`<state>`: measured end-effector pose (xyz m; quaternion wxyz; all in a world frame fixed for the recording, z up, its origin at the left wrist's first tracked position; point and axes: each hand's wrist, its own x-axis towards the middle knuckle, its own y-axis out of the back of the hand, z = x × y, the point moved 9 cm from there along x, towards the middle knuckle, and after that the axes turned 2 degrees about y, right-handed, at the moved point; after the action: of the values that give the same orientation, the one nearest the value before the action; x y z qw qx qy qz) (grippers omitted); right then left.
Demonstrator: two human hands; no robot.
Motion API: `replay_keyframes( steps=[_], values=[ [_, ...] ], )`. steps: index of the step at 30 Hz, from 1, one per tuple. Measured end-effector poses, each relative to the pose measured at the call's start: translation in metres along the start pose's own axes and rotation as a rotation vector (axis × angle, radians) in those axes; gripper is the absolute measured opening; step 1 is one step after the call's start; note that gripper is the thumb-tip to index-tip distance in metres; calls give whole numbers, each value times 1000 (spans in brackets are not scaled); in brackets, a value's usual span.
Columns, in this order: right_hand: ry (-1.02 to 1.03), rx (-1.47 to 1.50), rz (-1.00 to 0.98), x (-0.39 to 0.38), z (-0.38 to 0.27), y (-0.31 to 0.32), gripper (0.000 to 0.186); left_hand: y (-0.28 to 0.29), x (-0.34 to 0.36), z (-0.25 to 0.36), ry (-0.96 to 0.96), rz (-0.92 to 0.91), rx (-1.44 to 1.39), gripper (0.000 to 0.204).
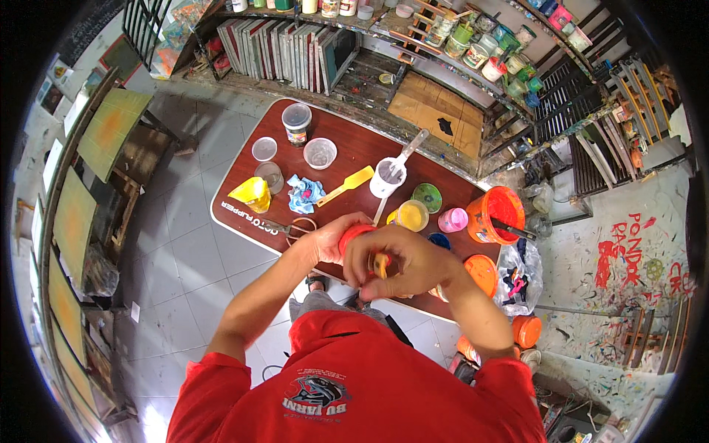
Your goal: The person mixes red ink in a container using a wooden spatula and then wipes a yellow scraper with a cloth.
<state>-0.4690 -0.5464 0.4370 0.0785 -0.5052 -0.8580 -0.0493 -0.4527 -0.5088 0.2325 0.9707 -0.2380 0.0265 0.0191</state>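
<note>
Head cam: L hand [329, 240] gripped a red obj [353, 234] over the near edge of the table [358, 142]; R hand [406, 260] curled by a yellow-orange pc [382, 262] there, hold unclear. Step prob. two-handed handling; next move likely called for steady L grip.

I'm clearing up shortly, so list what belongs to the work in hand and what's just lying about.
Likely in use: red object, held by the left hand, the right hand at it; possibly the nearby yellow tub and pink tub.

Apparently just lying about: scissors, crumpled blue bundle, yellow spatula, framed panels.
</note>
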Motion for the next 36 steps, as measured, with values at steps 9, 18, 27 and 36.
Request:
replay_keyframes(
  steps=[9,18,27,36],
  values=[
    [-82,-122,-42,17,20,8,24,-40,-14,-12,259,-40,-773,54],
    [155,-246,627,-5,20,73,38,-9,-15,-45,262,430,-817,57],
    [45,-460,809,-43,46,91,34,7,-9,-40,55,499,-856,46],
    [207,-376,1275,-78,51,70,40,33,13,-49,-379,551,-1018,39]
  ],
)
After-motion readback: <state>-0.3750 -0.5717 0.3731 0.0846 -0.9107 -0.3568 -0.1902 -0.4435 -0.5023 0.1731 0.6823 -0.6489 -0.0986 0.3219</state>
